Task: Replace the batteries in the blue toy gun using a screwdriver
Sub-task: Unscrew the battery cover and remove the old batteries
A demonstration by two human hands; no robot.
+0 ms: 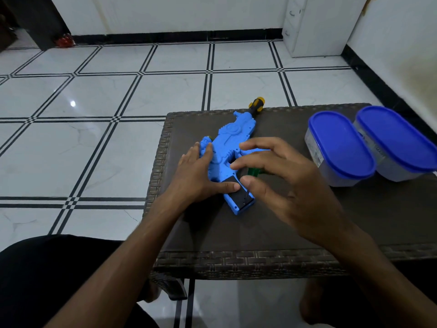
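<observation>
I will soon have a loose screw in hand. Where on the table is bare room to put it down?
Bare table lies along the near edge, before the toy gun, and far right behind the two containers. Crowded: around the grip, under both hands.

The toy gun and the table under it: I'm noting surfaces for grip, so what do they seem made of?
The toy gun looks like moulded blue plastic, matte, with raised ridged detail and a black panel on its grip. The table looks like woven brown wicker or a plastic imitation; the braided rim shows, but the frame cannot settle which.
</observation>
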